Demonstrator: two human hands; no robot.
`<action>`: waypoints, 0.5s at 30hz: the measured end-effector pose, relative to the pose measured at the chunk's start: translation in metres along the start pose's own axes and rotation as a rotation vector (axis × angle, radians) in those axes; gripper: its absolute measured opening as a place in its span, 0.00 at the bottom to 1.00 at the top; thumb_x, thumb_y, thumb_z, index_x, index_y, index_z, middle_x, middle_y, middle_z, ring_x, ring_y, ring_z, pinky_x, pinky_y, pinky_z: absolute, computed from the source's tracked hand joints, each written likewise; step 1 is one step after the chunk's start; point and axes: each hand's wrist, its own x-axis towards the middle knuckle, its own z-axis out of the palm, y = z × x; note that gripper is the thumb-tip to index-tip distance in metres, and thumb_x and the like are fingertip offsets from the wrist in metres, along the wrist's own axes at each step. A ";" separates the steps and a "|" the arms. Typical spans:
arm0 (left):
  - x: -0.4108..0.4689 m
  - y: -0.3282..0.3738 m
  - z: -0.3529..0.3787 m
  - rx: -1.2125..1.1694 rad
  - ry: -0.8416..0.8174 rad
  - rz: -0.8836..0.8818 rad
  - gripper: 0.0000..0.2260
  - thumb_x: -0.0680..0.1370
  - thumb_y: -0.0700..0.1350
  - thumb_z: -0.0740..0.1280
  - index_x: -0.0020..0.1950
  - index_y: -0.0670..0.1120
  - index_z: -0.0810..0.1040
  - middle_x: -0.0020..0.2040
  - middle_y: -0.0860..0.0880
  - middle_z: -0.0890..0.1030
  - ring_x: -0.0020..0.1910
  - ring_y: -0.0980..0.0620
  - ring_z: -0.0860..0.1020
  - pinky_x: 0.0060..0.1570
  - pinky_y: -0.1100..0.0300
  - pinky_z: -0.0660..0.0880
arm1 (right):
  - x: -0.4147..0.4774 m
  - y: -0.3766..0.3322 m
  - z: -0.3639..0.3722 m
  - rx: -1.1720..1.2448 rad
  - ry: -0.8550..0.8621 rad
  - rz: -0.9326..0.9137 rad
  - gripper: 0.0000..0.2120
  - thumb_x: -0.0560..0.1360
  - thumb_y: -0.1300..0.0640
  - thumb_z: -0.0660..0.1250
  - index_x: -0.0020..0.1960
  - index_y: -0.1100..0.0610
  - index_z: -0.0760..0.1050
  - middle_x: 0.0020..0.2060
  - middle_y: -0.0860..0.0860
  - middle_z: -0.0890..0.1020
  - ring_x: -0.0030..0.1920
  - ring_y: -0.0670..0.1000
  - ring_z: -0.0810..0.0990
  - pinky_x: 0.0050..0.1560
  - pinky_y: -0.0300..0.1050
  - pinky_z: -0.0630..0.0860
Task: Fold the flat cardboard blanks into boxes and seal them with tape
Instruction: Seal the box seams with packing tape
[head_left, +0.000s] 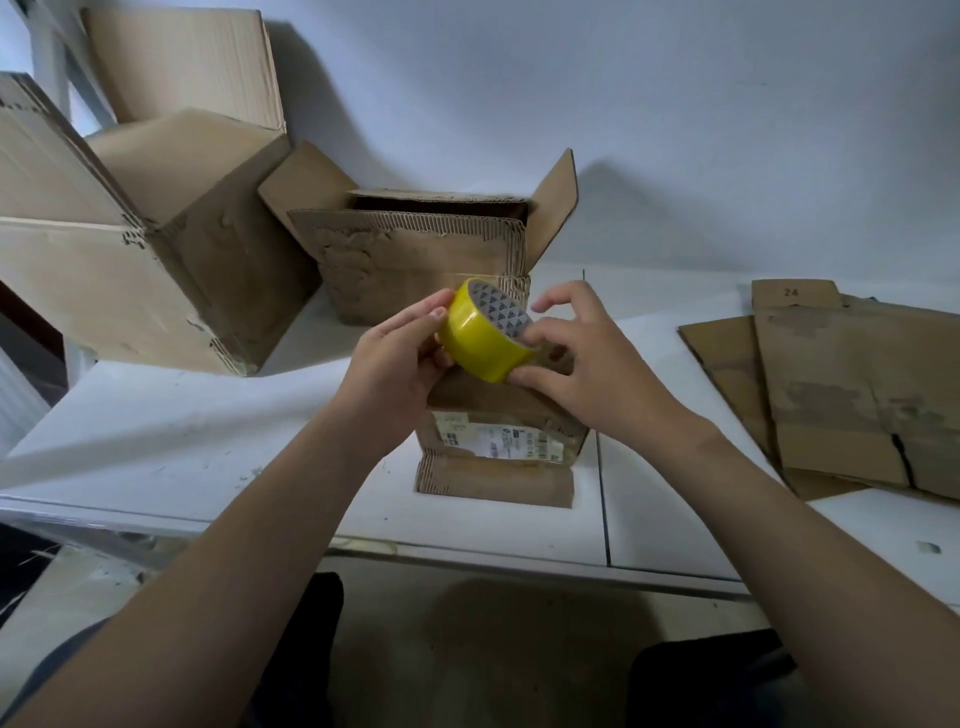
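Note:
A yellow roll of tape (480, 340) is held up over a small folded cardboard box (498, 452) that stands on the white table (208, 441). My left hand (400, 364) grips the roll from its left side. My right hand (582, 364) holds the roll's right side, with its thumb and fingers curled on the rim and outer band. The small box carries a white shipping label on its near face, and its top is hidden behind the roll and my hands.
Behind the small box stands an open box (415, 260) with raised flaps. A large box (130, 244) sits at the left, tipped on its side. Flat cardboard blanks (841, 395) lie stacked at the right. A white wall rises behind the table.

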 end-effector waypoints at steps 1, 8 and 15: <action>-0.001 0.000 -0.001 0.030 -0.021 0.017 0.10 0.83 0.40 0.63 0.56 0.47 0.84 0.53 0.39 0.85 0.46 0.47 0.81 0.55 0.54 0.78 | 0.002 -0.002 -0.001 0.053 -0.013 -0.032 0.09 0.73 0.50 0.77 0.50 0.49 0.80 0.57 0.42 0.71 0.50 0.41 0.73 0.46 0.27 0.66; -0.003 -0.006 0.000 0.222 -0.017 0.058 0.09 0.82 0.46 0.68 0.57 0.44 0.84 0.42 0.45 0.83 0.40 0.51 0.80 0.45 0.58 0.81 | 0.010 -0.015 -0.018 0.337 0.096 0.000 0.07 0.78 0.53 0.72 0.55 0.46 0.81 0.34 0.35 0.80 0.34 0.37 0.75 0.37 0.29 0.66; 0.005 -0.010 0.003 0.361 0.079 0.044 0.09 0.80 0.47 0.70 0.49 0.42 0.84 0.39 0.44 0.85 0.38 0.48 0.83 0.48 0.52 0.82 | 0.017 -0.005 -0.013 0.378 0.168 0.061 0.06 0.81 0.51 0.68 0.57 0.45 0.78 0.36 0.41 0.78 0.35 0.38 0.74 0.37 0.31 0.69</action>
